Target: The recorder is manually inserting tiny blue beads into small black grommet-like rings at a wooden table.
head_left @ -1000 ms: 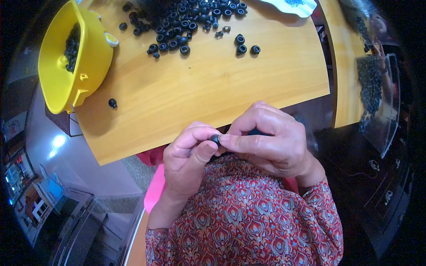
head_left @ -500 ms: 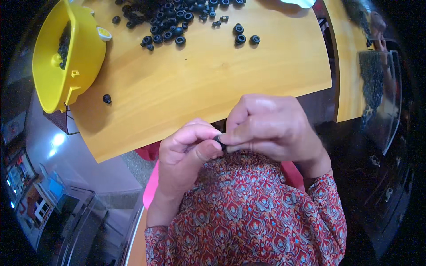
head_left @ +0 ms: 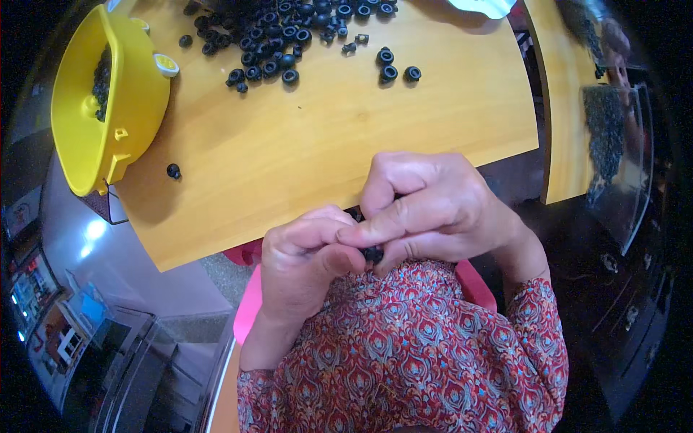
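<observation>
Just past the table's near edge, my left hand (head_left: 307, 256) and my right hand (head_left: 437, 209) meet, fingertips pinched together. Between them shows a small black round part (head_left: 372, 254), mostly covered by the fingers and thumbs. Its exact kind cannot be made out. Across the table's far side spreads a heap of small black round knob-like parts (head_left: 271, 43), many with ring-shaped faces. A few more black parts (head_left: 388, 73) lie to the right of the heap. One single black knob (head_left: 173, 171) rests by itself near the left edge.
A yellow plastic tub (head_left: 141, 97) with black pieces inside stands tilted at the table's left. At the far right edge sits a white object (head_left: 484, 6). Another wooden table (head_left: 567, 144) and a clear bin (head_left: 632, 166) of dark pieces are on the right.
My right fingers have shifted over the left fingertips, and the black part now shows lower, between the thumbs. The view has shifted slightly; the things on the table lie as before.
</observation>
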A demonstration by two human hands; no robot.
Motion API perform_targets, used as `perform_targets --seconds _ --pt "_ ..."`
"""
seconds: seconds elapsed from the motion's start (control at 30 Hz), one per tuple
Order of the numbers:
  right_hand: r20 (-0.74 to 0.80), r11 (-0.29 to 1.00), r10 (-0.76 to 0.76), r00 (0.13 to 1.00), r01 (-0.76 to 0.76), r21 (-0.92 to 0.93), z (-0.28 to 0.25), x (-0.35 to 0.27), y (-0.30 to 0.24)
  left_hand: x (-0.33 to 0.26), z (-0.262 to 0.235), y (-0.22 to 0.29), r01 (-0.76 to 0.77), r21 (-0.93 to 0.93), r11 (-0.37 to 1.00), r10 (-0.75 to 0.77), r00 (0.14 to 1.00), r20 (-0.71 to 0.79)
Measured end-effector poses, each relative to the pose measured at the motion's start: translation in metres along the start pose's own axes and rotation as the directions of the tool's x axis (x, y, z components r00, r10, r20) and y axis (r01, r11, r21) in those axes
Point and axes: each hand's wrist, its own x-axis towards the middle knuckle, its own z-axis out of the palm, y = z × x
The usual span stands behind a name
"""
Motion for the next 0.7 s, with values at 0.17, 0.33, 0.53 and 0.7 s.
perform_targets --seconds 0.17,0.33,0.53,0.7 --pt "0.004 0.99 -0.114 0.993 0.114 -0.08 -0.006 0.003 -0.011 -0.003 0.004 0.007 -0.075 0.115 0.991 0.066 0.994 0.085" --pt "-0.041 0.948 -0.318 0.947 0.316 -0.046 -0.003 -0.002 -0.011 0.003 0.014 0.039 -0.164 0.325 0.931 0.046 0.938 0.343" --pt "-0.106 0.984 -0.136 0.985 0.122 -0.128 -0.003 0.014 0.012 0.009 0.004 0.009 0.093 -0.012 0.996 -0.093 0.995 0.032" --pt "-0.115 0.996 -0.084 0.99 0.082 -0.026 -0.004 0.009 0.02 0.008 0.0 0.007 0.113 0.143 0.983 -0.119 0.992 0.032"
